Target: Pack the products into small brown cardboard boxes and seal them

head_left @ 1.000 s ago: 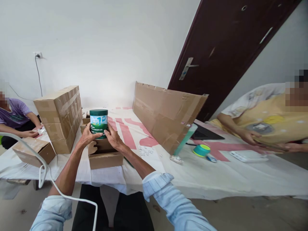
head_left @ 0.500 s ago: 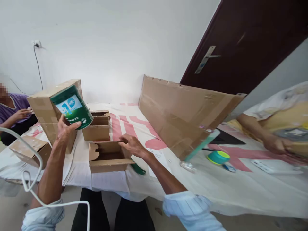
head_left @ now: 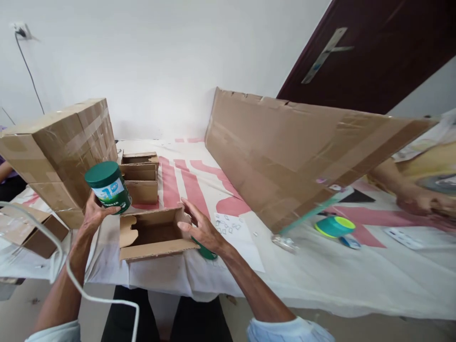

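White wall [head_left: 164, 57], dark door [head_left: 384, 52].

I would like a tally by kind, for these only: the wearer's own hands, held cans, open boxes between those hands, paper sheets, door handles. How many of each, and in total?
Own hands: 2 (left hand, right hand)
Held can: 1
Open box between them: 1
Paper sheet: 1
Door handle: 1
Total: 6

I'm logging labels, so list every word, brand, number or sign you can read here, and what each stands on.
"1": large, on the label of the dark green cylindrical lidded can in the left hand.
Smaller print on that can: too small and blurred to read.
Red strokes on the white tablecloth: large, partly covered; no readable word.
White paper sheet: small dark outlines, no legible text.
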`<state>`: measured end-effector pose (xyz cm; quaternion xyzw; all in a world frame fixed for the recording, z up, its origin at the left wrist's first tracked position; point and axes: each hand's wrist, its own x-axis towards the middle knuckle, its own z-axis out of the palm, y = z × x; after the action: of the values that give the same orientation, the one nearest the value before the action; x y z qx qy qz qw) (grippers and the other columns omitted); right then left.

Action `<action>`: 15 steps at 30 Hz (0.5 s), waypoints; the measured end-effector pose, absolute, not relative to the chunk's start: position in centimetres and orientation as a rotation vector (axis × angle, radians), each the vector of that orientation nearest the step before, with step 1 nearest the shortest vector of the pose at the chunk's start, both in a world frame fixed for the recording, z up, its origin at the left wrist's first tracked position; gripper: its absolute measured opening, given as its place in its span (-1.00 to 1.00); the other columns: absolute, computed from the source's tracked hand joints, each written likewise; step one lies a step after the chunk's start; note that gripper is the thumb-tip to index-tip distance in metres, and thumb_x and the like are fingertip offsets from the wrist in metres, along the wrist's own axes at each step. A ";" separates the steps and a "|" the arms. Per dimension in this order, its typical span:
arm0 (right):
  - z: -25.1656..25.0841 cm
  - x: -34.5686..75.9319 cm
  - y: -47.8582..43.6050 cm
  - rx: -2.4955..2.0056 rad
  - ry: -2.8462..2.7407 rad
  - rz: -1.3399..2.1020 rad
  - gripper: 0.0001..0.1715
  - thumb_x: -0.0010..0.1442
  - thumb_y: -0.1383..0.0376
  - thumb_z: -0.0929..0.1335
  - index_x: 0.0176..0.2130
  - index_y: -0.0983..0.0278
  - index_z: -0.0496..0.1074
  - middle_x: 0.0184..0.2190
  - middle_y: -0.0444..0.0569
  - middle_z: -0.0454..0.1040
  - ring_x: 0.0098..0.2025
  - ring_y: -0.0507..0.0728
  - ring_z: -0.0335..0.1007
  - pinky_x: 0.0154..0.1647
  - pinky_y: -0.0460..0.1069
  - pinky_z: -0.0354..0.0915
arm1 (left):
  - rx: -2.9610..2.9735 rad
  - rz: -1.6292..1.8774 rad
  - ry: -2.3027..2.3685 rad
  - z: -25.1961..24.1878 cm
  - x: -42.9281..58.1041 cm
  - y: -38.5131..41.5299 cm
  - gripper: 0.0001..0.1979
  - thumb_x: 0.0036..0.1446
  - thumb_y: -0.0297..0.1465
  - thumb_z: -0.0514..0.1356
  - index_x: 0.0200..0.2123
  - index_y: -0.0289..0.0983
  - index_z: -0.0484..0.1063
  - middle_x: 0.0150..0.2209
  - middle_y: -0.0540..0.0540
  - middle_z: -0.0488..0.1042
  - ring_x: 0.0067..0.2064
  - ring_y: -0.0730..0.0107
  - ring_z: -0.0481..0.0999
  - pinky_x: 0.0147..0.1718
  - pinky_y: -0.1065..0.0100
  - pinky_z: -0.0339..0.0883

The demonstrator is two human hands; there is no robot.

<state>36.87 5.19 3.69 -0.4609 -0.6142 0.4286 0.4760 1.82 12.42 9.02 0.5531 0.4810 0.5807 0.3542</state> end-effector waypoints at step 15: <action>1.7 37.0 3.2 -1.328 -1.574 1.075 -0.27 0.30 0.12 0.39 0.38 0.24 0.35 0.27 0.15 0.53 0.32 0.38 0.43 0.42 0.32 0.29 | 1.655 1.131 1.162 1.7 4.4 17.0 -0.05 -0.38 -0.04 0.63 0.13 -0.16 0.47 0.09 -0.24 0.64 0.20 -0.27 0.58 0.17 -0.05 0.49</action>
<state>37.02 3.24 1.74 -0.5246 -0.6216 0.4244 0.3978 4.37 16.95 1.65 0.6545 0.4594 0.4473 0.4007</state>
